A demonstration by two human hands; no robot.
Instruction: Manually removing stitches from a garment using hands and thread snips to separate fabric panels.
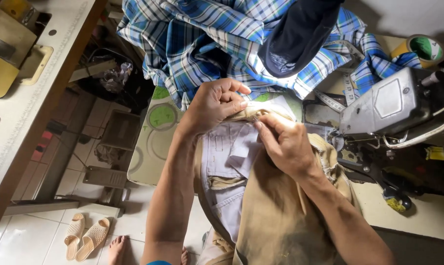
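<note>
So the khaki trousers (276, 216) are turned inside out across the person's lap and the counter (418, 211) edge, pale pocket lining (227, 162) showing. Left hand (214, 104) and right hand (286, 145) both have their fingers pinched tight on the waistband seam near the top. Just behind sits a heap of blue plaid fabric (207, 39); the sewing machine (393, 105) is right beside the right hand, pretty cramped. Left side drops to a white tiled floor (30, 240) with tan sandals (87, 238), more room there.
</note>
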